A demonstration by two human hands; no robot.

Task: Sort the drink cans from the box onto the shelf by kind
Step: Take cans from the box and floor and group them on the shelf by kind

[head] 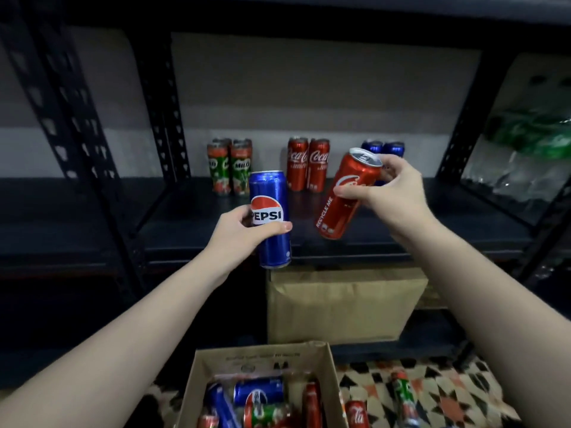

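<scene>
My left hand (247, 231) grips an upright blue Pepsi can (272, 220) in front of the shelf's edge. A red Coca-Cola can (346, 196), tilted with its top to the right, is held by my right hand (389, 193) above the dark shelf board (417, 223). At the back of that shelf stand three groups: green Milo cans (230, 166) on the left, red Coca-Cola cans (307, 163) in the middle, blue Pepsi cans (383, 148) on the right, partly hidden by my right hand. The open cardboard box (262, 359) below holds several mixed cans.
A closed brown carton (343, 304) sits on the lower shelf. Two loose cans, a red can (357, 413) and a green can (404, 393), lie on the patterned floor right of the box. Black perforated uprights (163, 103) frame the shelf bay. Plastic-wrapped green goods (531, 140) fill the right bay.
</scene>
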